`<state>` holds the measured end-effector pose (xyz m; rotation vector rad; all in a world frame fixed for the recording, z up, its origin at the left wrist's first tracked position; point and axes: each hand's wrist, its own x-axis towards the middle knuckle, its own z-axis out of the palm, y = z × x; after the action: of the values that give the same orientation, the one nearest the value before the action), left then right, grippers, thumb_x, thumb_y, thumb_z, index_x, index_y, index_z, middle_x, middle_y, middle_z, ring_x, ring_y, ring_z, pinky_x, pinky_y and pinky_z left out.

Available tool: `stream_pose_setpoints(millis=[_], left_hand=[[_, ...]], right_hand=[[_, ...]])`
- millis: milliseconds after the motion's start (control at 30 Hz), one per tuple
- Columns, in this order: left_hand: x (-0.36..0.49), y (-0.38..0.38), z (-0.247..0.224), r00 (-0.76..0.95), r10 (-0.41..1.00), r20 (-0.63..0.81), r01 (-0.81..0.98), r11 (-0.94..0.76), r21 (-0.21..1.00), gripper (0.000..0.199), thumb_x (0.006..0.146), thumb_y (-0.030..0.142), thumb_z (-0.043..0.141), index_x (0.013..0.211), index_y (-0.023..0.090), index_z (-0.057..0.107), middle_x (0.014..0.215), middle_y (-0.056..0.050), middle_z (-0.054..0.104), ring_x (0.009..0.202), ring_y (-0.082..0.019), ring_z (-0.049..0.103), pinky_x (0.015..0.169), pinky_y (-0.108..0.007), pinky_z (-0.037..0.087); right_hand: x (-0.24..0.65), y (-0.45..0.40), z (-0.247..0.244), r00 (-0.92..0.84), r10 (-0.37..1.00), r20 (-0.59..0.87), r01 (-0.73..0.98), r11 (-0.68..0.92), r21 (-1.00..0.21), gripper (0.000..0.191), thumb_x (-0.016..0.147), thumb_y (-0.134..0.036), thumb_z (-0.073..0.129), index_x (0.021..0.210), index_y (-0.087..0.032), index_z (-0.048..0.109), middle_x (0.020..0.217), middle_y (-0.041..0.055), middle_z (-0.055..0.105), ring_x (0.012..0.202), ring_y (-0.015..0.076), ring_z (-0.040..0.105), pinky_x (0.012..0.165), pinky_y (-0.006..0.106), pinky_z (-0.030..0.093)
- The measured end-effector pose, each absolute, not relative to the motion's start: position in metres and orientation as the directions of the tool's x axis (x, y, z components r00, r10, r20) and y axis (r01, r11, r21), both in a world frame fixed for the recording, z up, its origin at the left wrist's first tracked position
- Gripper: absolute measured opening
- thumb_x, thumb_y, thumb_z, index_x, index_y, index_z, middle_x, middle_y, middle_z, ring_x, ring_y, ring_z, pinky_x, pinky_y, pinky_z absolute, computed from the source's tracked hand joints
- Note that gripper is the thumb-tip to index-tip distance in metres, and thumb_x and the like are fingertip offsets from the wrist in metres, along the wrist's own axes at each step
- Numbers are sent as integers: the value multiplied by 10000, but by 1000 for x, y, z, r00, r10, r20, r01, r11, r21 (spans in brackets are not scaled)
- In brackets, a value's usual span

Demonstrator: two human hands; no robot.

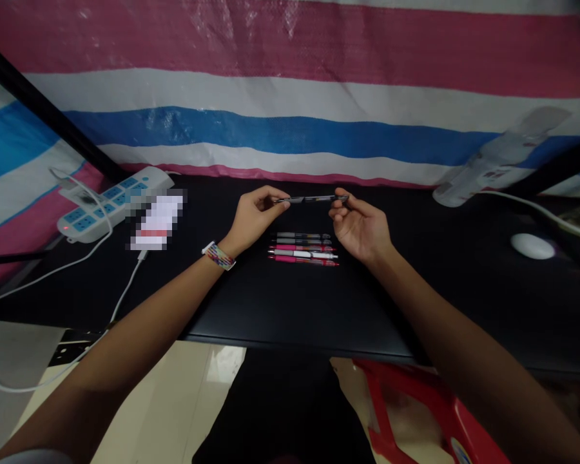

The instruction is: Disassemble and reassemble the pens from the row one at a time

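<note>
A dark pen (314,199) is held level between my two hands, above the far part of the black desk (270,309). My left hand (257,216) pinches its left end between thumb and fingers. At the other end, the fingers of my right hand (362,225) close around the tip, palm turned up. Below the held pen lies a row of several pens, side by side and roughly parallel. Dark ones (302,237) are at the back of the row. Nearer me come a pink pen (299,247), a white pen (303,254) and another pink pen (303,261).
At left stand a white power strip (116,203) with blue sockets and a blurred-out phone (157,222) on a white cable (125,290). On the right are a clear bottle (483,167) and a white mouse (532,246). A red stool (425,406) sits below the desk edge.
</note>
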<state>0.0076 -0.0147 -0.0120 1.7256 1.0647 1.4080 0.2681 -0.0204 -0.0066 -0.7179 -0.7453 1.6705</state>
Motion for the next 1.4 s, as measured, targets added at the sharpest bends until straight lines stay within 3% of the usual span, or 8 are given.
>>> stream_pose_setpoints(millis=[267, 400, 633, 800, 933, 1067, 1267, 1400], left_hand=[[8, -17, -10, 81, 894, 440, 172, -448, 877, 165, 906, 333, 872, 1008, 208, 838, 937, -45, 815, 856, -190, 717, 810, -348, 558], [8, -17, -10, 83, 893, 443, 175, -451, 875, 161, 916, 336, 862, 1006, 206, 833, 923, -43, 803, 846, -188, 709, 808, -350, 552], [8, -17, -9, 89, 890, 446, 180, -455, 872, 158, 907, 341, 857, 1000, 217, 827, 945, -47, 806, 856, -194, 701, 815, -358, 547], [7, -17, -8, 122, 886, 447, 167, -463, 871, 161, 915, 341, 853, 1007, 215, 814, 910, -39, 781, 808, -181, 677, 788, -352, 534], [7, -16, -9, 137, 882, 450, 161, -468, 869, 137, 925, 315, 836, 1007, 216, 788, 926, -42, 774, 847, -189, 690, 813, -355, 557], [5, -13, -11, 149, 878, 454, 156, -474, 866, 109, 920, 275, 825, 986, 215, 762, 931, -40, 755, 869, -185, 698, 826, -345, 562], [3, -15, -13, 283, 880, 382, 232, -450, 863, 180, 950, 339, 797, 1078, 213, 784, 837, -21, 734, 792, -182, 688, 777, -333, 537], [4, -20, -12, 392, 836, 383, 405, -531, 745, 100, 955, 299, 750, 937, 222, 811, 912, -50, 783, 863, -212, 694, 817, -361, 529]], right_hand=[[268, -21, -6, -194, 978, -75, -572, -175, -801, 86, 990, -254, 726, 1070, -244, 757, 862, 3, 747, 710, 113, 700, 732, 197, 691], [267, -22, -4, -195, 977, -90, -596, -191, -780, 191, 1011, -325, 665, 1131, -227, 776, 917, 34, 777, 766, 144, 724, 737, 237, 705], [264, -24, -3, -164, 979, -120, -600, -196, -776, 128, 950, -221, 686, 1053, -233, 761, 866, 18, 762, 723, 130, 719, 742, 214, 694], [266, -24, 0, -153, 986, -65, -543, -139, -828, 153, 965, -322, 695, 1065, -230, 766, 886, 35, 800, 754, 156, 755, 749, 253, 701], [266, -26, 2, -130, 992, 0, -434, -57, -899, 266, 981, -436, 709, 1120, -228, 802, 929, 50, 828, 750, 168, 752, 686, 274, 680], [265, -28, -3, -70, 982, 176, -204, 159, -966, 203, 911, -407, 877, 996, -227, 839, 840, 41, 806, 689, 157, 723, 635, 277, 643], [270, -29, -9, -180, 932, 314, 131, 339, -931, 65, 924, -312, 842, 922, -248, 845, 862, 50, 828, 855, 225, 816, 834, 373, 662], [276, -28, -9, -264, 902, 342, 316, 416, -853, 63, 896, -271, 785, 887, -251, 844, 869, 45, 832, 845, 244, 789, 870, 416, 632]])
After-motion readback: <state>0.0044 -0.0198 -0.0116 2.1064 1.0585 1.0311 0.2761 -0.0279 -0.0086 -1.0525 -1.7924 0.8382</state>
